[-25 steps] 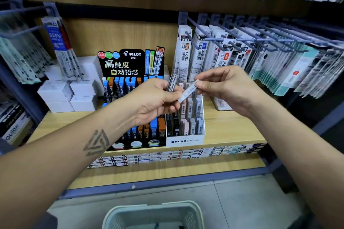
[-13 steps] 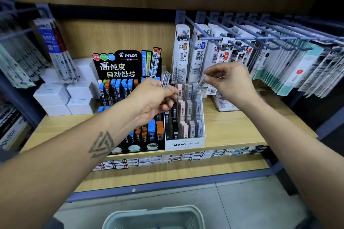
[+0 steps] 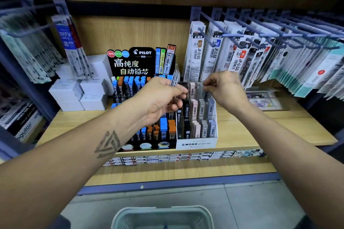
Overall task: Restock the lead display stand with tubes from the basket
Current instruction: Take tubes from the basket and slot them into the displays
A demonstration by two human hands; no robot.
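I'm pinching a clear tube (image 3: 208, 84) in my right hand (image 3: 226, 90), fingertips pressed together on its top end, and I'm holding it over the far row of the white stand (image 3: 196, 144), right of centre. I'm gripping it by the top so the bottom end is staying free to drop into a slot, I'd say.

My left hand (image 3: 160, 98) is curling round spare tubes (image 3: 175, 79), one clear end poking up past my thumb. I'm parking them just left of the stand, close to the working hand, so the next one is an easy pass across.

The stand's rows are stepping up from near to far, packed with black, pink and grey tubes; the slots are looking tight, so I'm judging this one needs to go in straight down. Hard against its left wall is sitting the black Pilot rack (image 3: 141, 61), and hanging packs (image 3: 210, 50) are crowding just behind my right knuckles, so there's little room far side. Open shelf (image 3: 260, 132) is lying to the right, my best way out. The basket (image 3: 162, 216) is waiting on the floor, near me, directly below.
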